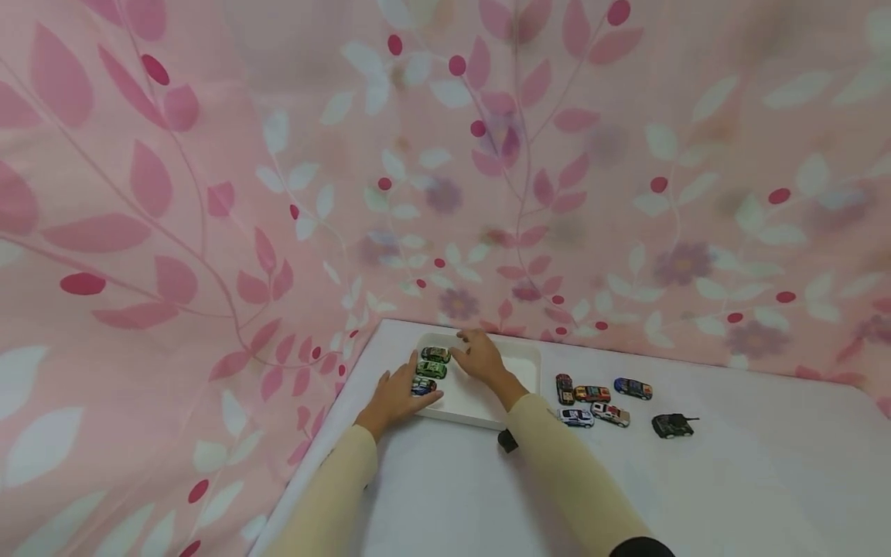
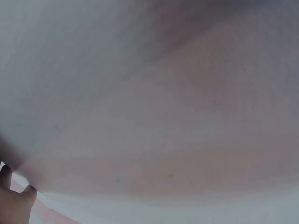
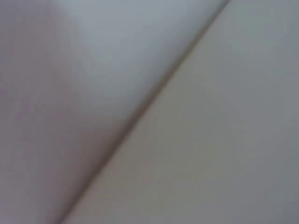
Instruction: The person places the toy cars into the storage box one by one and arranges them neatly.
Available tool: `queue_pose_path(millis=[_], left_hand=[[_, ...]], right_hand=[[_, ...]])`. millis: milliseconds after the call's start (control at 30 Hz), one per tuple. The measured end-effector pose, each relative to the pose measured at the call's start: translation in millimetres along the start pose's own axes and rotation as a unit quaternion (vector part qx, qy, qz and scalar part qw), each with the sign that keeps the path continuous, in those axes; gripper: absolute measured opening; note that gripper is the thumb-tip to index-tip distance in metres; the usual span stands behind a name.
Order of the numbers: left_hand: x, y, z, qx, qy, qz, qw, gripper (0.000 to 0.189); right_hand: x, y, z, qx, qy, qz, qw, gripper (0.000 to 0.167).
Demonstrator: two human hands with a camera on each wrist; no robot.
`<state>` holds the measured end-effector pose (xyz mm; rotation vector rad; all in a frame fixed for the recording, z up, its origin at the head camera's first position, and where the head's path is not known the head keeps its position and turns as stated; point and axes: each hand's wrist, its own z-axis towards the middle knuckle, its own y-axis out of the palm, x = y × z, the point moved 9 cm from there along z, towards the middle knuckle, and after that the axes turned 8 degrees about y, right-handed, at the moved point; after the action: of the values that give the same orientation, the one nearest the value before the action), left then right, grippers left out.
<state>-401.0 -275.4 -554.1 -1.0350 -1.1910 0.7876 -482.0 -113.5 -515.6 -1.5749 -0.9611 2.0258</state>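
In the head view a white tray (image 1: pixel 480 418) holds a column of toy cars along its left side: a dark patterned toy car (image 1: pixel 435 354), a green toy car (image 1: pixel 431 370) and a blue-and-white toy car (image 1: pixel 423 386). My left hand (image 1: pixel 395 398) lies at the tray's left front corner, fingers spread along the side and thumb beside the blue-and-white car, partly covering it. My right hand (image 1: pixel 482 359) reaches over the tray, its fingers loosely bent just right of the dark patterned car. Fingers (image 2: pixel 16 203) show at the lower left of the left wrist view.
Right of the tray lie a red toy car (image 1: pixel 564 389), an orange toy car (image 1: pixel 592 394), a white toy car (image 1: pixel 576 418), a white-and-red toy car (image 1: pixel 610 414), a blue toy car (image 1: pixel 633 388) and a dark toy tank (image 1: pixel 673 425). Floral cloth (image 1: pixel 445 193) rises behind the table.
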Motion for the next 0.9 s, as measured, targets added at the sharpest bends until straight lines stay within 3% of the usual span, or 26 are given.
queue_pose_path(millis=[133, 300, 633, 900], left_hand=[[-0.5, -4.6, 6.2, -0.005, -0.001, 0.0, 1.0, 0.112], [-6.9, -10.5, 9.8, 0.006, 0.001, 0.001, 1.0, 0.109], [-11.5, -12.9, 3.5, -0.004, 0.007, -0.008, 0.9999, 0.109], [-17.4, -16.8, 4.9, -0.009, 0.013, -0.004, 0.9999, 0.111]], right_hand=[[7, -34, 2.2, 0.046, -0.017, -0.044, 0.9979, 0.059], [24, -69, 1.1, 0.068, -0.02, -0.102, 0.9923, 0.077], [99, -137, -26.8, 0.062, 0.045, -0.18, 0.9806, 0.087], [147, -189, -49.6, 0.081, 0.053, -0.238, 0.9663, 0.09]])
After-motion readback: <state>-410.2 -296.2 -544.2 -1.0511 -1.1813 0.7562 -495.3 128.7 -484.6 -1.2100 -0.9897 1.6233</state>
